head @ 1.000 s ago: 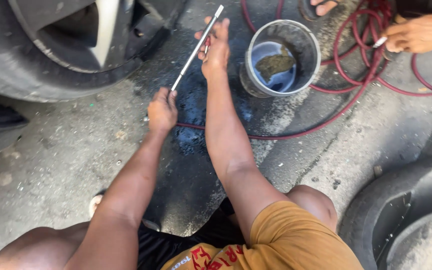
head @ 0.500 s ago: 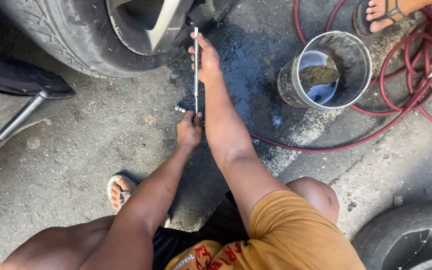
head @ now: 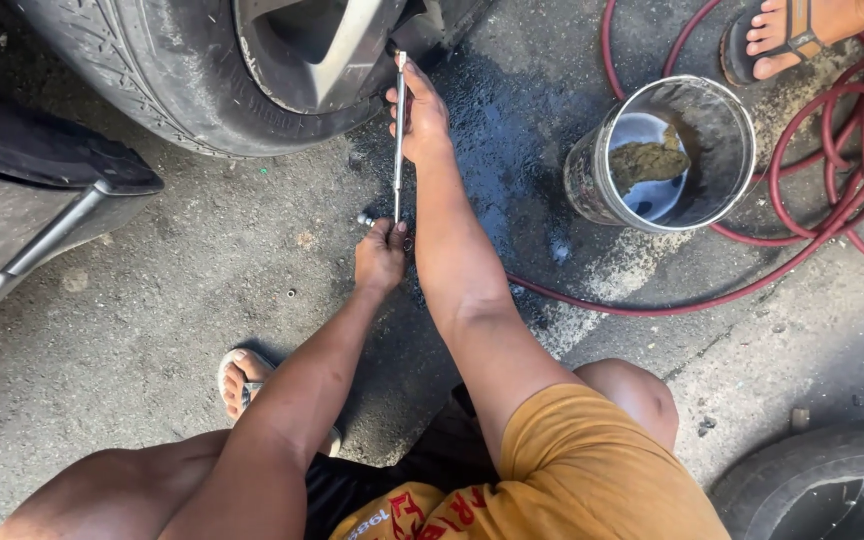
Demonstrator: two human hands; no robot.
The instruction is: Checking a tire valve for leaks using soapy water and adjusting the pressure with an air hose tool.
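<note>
Left hand: closed around the lower end of a thin metal rod, near the wet pavement.
Right hand: the rod's upper end is gripped, just beside the tyre.
Rod: held upright between the 2 hands.
Bucket: set on the ground to the right, ringed by a red hose.
Other person: 1 sandalled foot is seen near the hose.

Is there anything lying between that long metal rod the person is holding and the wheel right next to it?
Nothing visible does. Both hands already grip the metal rod: the right hand near its top, the left hand at its lower end. The rod's top sits right beside the wheel, with only wet pavement around.
</note>
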